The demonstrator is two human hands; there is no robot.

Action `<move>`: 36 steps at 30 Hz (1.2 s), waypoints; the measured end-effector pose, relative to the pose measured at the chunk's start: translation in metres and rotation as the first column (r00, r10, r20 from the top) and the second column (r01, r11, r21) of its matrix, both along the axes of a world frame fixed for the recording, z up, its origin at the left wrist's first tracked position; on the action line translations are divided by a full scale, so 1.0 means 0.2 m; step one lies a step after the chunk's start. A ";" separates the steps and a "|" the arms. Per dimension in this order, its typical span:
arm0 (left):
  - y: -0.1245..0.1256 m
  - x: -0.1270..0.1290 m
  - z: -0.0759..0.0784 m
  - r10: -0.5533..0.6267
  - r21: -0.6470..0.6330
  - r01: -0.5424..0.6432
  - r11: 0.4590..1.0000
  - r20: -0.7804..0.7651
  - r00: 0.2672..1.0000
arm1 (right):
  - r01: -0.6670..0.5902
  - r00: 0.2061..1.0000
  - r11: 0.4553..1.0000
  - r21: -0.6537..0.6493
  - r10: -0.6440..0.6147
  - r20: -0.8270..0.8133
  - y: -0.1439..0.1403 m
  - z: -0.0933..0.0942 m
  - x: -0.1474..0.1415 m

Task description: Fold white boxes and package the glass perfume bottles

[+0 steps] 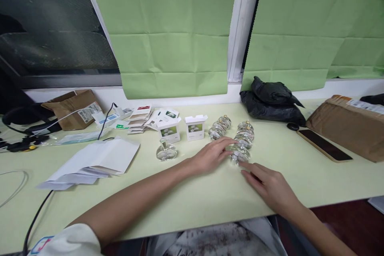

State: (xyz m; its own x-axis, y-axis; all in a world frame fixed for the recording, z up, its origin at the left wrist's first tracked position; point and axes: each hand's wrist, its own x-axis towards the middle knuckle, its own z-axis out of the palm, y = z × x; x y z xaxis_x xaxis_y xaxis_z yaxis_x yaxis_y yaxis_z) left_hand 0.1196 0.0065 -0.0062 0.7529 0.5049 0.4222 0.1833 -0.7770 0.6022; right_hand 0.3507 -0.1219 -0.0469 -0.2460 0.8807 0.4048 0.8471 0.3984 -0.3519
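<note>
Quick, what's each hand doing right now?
Left hand: open, fingertips touching the nearest glass bottle, holding nothing.
Right hand: open, flat on the table, fingertips by that bottle.

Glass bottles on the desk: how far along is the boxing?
Done: two small boxes stand folded, lids open. In hand: left hand and right hand touch the nearest bottle of two unboxed rows. Left: those rows, a lone bottle, and flat box blanks behind.

Both hands' fingers (229,142) touching glass bottles (243,141), pale table (192,192)
</note>
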 end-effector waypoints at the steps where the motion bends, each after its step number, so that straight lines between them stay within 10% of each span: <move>1: 0.00 0.01 -0.01 -0.009 -0.004 0.009 1.000 -0.001 1.000 | 0.003 1.000 1.000 -0.005 -0.003 -0.005 0.00 0.00 0.00; 11: -0.03 -0.02 -0.05 0.154 -0.073 -0.156 0.985 -0.037 0.987 | -0.006 0.997 0.999 -0.038 0.004 -0.072 0.01 -0.01 0.00; 23: -0.21 -0.60 0.06 0.490 -0.120 -0.510 0.852 -0.164 0.856 | 0.140 0.985 0.966 -0.218 -0.157 -0.065 0.07 0.06 -0.03; 36: -0.21 -0.56 -0.03 0.440 -0.135 -0.450 0.882 -0.101 0.892 | 0.059 0.995 0.966 -0.252 -0.077 -0.062 0.10 0.11 -0.02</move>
